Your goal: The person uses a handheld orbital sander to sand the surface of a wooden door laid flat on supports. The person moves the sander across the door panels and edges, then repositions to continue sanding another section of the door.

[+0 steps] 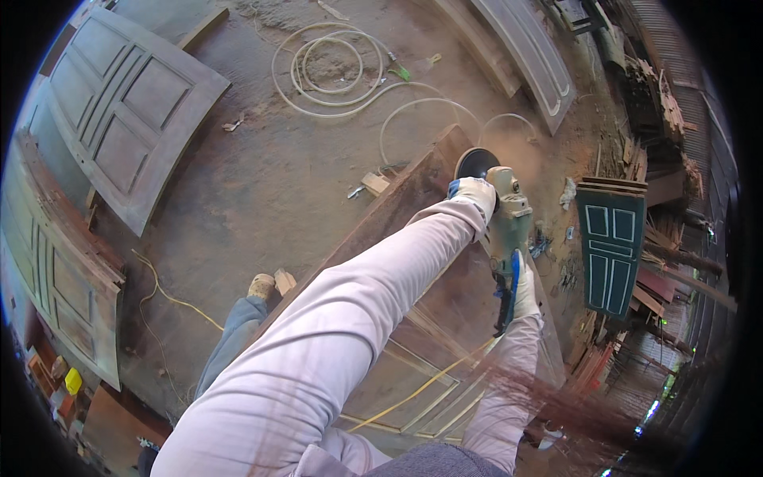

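Note:
My gloved left hand (474, 199) is wrapped round the front of an angle grinder (509, 219), close to its round dark disc (477, 163). My right hand (524, 292), also in a white and blue glove, grips the tool's rear handle. A yellow cord (433, 380) trails from the grinder's back end down across the panelled wooden door (380, 208) beneath my arms. The disc is at the door's far end; whether it touches the wood I cannot tell. Reddish dust hangs beyond it. My left sleeve hides much of the door.
Panelled doors (171, 143) lean at the left, with a stack of others (67, 270) nearer. A clear hose (334, 111) lies coiled on the dusty floor. To the right stand a dark green panelled door (610, 250) and piled scrap wood (664, 262). My shoe (261, 286) is beside a wood block.

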{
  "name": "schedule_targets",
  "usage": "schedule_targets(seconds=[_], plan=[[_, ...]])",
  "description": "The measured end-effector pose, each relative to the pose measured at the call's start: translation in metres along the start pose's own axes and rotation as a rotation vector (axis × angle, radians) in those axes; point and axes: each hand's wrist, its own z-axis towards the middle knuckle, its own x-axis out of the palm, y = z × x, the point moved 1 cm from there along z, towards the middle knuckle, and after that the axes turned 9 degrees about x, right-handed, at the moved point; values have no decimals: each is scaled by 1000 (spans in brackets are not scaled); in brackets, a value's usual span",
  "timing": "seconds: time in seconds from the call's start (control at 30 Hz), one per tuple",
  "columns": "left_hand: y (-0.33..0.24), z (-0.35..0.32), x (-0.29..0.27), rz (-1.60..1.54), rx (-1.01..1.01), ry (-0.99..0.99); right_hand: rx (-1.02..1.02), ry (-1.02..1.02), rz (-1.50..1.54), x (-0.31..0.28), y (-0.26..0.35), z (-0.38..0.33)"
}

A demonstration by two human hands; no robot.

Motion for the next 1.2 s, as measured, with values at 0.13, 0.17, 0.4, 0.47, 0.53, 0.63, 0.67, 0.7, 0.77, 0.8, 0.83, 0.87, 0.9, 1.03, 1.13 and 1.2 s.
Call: schedule_targets(seconds=[0.13,0.17,0.4,0.47,0.53,0.63,0.67,0.7,0.77,0.8,0.83,0.87,0.9,1.03,1.13,1.2], plan=[[13,-25,-1,11,17,2,24,6,-21,18,-1,-22],[16,-45,-6,32,-54,5,-23,46,-41,24,0,-27],[39,-58,-42,-1,-28,-188,-92,81,-97,42,44,-20],[34,-43,-31,-31,-55,-129,-73,50,-133,32,48,-12],[25,-37,-22,-88,-103,-73,-97,82,-118,24,38,-10],[10,-22,-10,-70,-36,-3,-48,33,-87,6,16,-9],[7,-20,-15,-57,-27,7,-31,-1,-82,6,13,-9],[9,-9,-3,-41,9,-9,-14,-29,-75,4,6,-4],[-2,-2,-7,-26,-3,95,19,-18,-15,-1,-7,-3],[-7,-3,-12,-23,-6,141,35,-13,17,-3,-13,-2],[-7,-1,-8,-24,-12,79,45,-17,43,-5,-16,-2],[-1,-5,-4,-18,-34,28,36,-3,44,6,-9,-11],[9,-9,-1,-4,-37,-13,27,13,45,18,-1,-21],[23,-70,-19,-13,-39,26,-61,71,-32,28,0,-39],[24,-65,-13,-4,-56,-67,-104,39,-87,27,6,-34],[15,-50,-12,-31,-29,-35,-23,33,-72,17,4,-22]])
